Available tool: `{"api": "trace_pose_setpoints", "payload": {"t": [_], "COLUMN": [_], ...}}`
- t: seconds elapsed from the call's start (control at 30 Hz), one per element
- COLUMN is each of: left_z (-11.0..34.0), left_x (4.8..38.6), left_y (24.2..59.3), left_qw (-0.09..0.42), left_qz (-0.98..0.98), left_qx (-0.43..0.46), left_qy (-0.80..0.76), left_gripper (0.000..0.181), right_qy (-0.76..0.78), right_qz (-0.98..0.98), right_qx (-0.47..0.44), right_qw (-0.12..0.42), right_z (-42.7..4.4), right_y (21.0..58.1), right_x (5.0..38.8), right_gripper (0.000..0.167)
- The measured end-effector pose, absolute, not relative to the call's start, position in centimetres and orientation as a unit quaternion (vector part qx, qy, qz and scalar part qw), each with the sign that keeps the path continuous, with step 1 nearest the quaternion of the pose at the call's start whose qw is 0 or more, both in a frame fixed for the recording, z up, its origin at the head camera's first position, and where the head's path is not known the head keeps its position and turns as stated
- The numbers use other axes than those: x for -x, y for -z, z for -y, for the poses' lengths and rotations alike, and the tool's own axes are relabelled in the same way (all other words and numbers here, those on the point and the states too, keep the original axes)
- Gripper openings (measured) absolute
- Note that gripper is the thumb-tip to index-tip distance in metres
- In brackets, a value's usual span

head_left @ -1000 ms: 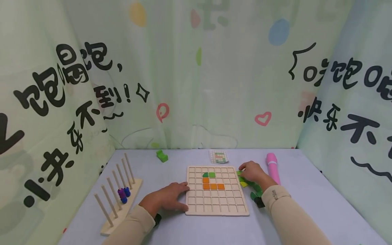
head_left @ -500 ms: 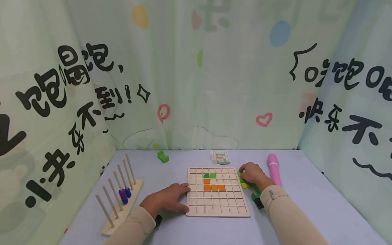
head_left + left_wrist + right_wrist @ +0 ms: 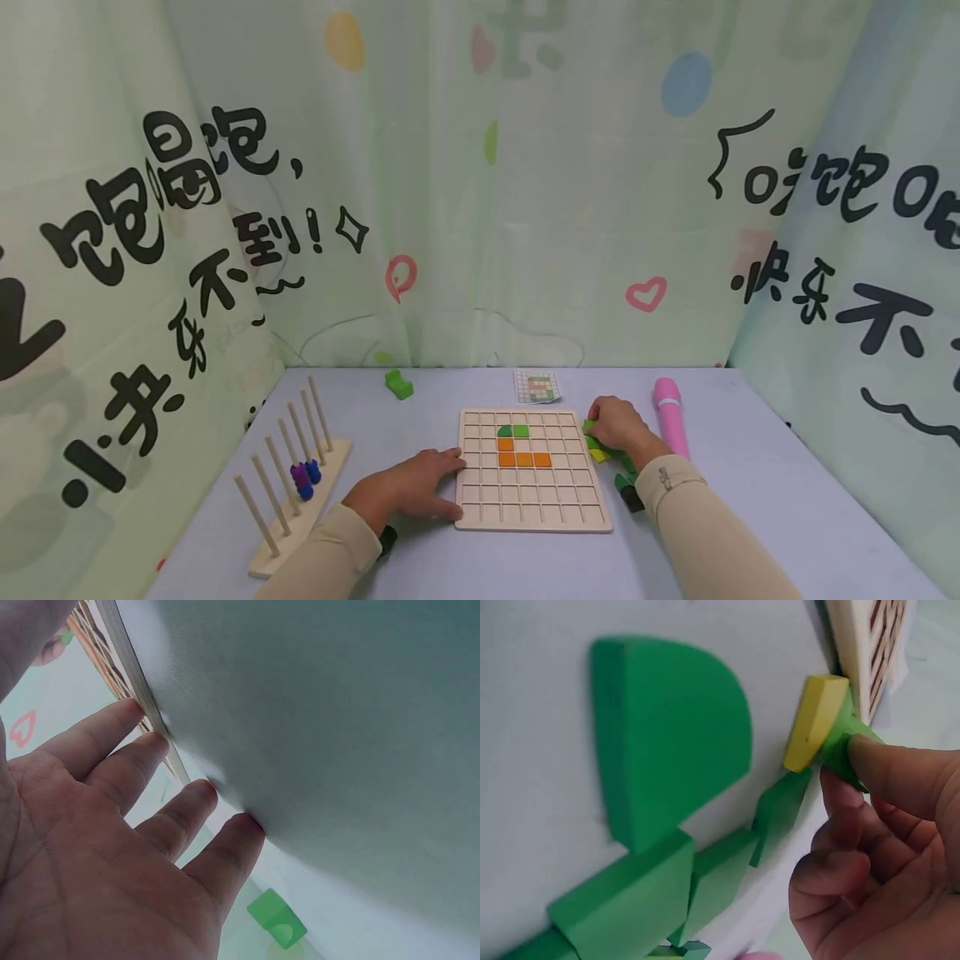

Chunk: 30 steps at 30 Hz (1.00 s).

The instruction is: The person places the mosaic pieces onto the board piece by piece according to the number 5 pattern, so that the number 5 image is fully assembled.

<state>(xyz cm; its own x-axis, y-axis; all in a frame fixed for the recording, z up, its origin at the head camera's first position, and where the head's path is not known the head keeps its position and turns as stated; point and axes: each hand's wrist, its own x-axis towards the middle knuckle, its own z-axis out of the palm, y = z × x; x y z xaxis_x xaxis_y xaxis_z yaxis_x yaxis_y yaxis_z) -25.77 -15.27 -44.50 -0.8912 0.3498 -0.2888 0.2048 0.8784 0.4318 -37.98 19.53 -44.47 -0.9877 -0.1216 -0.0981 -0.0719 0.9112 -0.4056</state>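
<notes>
A wooden grid board lies flat on the table. In its cells sit a dark green piece, a light green square and several orange squares. My left hand rests at the board's left edge, fingers extended, fingertips touching the edge or the table beside it. Just off the board's right side, my right hand pinches a green block between thumb and fingers. A yellow block lies against it. A dark green rounded block and several other green blocks lie nearby.
A wooden peg stand with blue and purple beads stands left. Behind the board lies a printed grid card. A bright green block is at the back left, a pink microphone-shaped object at the right. Curtains enclose the table.
The right hand has shifted very slightly to the right beside the loose blocks. The left hand stays at the board's edge, and the pieces on the board are the same.
</notes>
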Motion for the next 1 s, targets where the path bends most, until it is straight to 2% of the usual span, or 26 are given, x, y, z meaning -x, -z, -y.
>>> {"api": "trace_pose_setpoints", "payload": {"t": [0.33, 0.8, 1.0], "left_z": [15.7, 15.5, 15.5], "left_x": [25.8, 25.5, 25.5], "left_y": [44.6, 44.2, 44.2], "left_qw": [0.178, 0.175, 0.175], "left_qz": [-0.949, -0.948, -0.948], "left_qx": [-0.166, -0.172, -0.17], "left_qy": [-0.2, -0.202, -0.204], "left_gripper": [0.075, 0.074, 0.074], "right_qy": [0.301, 0.382, 0.386], "right_qz": [-0.952, -0.92, -0.916], "right_qx": [0.035, 0.042, 0.071], "right_qw": [0.052, 0.081, 0.088], "right_z": [-19.5, -16.9, -15.2], "right_y": [43.6, 43.1, 43.5], "right_x": [38.0, 37.8, 37.5], "right_gripper": [0.021, 0.017, 0.012]}}
